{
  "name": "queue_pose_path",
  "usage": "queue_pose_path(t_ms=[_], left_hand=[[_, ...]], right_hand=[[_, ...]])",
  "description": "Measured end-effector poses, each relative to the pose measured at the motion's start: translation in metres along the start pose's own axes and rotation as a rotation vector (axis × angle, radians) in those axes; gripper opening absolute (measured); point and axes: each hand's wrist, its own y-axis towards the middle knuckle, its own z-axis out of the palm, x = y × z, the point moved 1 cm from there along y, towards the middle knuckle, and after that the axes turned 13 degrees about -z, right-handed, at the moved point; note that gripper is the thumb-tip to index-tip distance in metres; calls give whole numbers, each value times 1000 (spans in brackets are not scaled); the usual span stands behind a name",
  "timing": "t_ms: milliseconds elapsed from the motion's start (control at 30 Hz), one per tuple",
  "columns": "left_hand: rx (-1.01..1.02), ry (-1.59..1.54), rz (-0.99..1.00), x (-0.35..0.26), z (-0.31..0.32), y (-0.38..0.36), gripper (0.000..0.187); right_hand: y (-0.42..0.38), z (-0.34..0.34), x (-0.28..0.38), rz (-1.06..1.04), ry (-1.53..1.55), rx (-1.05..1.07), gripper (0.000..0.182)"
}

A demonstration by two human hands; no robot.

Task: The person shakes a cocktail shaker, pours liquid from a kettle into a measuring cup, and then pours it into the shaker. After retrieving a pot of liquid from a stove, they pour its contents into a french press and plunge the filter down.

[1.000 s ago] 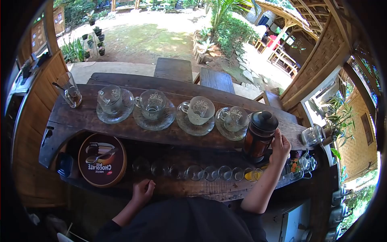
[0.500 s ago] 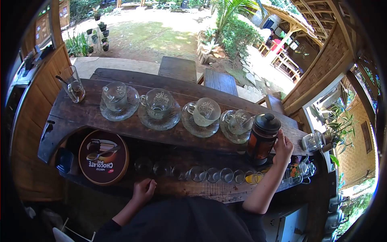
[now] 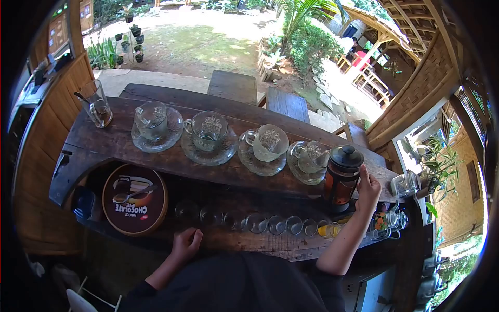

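My right hand [image 3: 367, 193] is wrapped round the handle side of a French press [image 3: 341, 179] with a black lid and dark brown liquid inside. The press is upright at the right, by the front edge of the wooden counter [image 3: 171, 165]. Close to its left stands a clear glass cup [image 3: 313, 157] on a glass saucer. Further left, more glass cups on saucers form a row: one cup [image 3: 270, 143], another [image 3: 206, 131], and a last one [image 3: 151, 120]. My left hand [image 3: 187, 243] is a loose fist at the lower shelf's front edge, with nothing visible in it.
A round chocolate pie tin [image 3: 136, 216] with a spoon [image 3: 134, 194] on its lid sits lower left. Several small glasses [image 3: 275, 225] line the lower shelf. A tall glass [image 3: 97, 112] stands far left, a glass jar [image 3: 404, 184] far right. Stools [image 3: 287, 106] are beyond the counter.
The camera view has shifted slightly. My right hand still holds the French press in nearly the same place, and my left hand stays closed where it was.
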Motion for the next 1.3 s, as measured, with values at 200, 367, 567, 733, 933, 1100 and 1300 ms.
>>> queue_pose_path(t_ms=[200,367,567,733,933,1100,1300], left_hand=[[-3,-8,1,0,0,0,19],[-2,-17,-3,0,0,0,19],[-5,-15,7,-2,0,-1,19],[-11,-31,9,-1,0,-1,19],[6,-29,-4,-7,-1,-2,19],[0,-38,2,-2,1,-1,19],[-4,-28,9,-1,0,-1,19]], right_hand=[[0,2,0,-45,-63,8,50],[-2,5,3,-57,-57,-2,51],[0,3,1,-39,-86,11,52],[-1,6,5,-41,-100,-5,52],[-1,6,6,-34,-97,-15,51],[-1,6,5,-46,-101,-14,50],[-1,6,3,-56,-104,-6,50]])
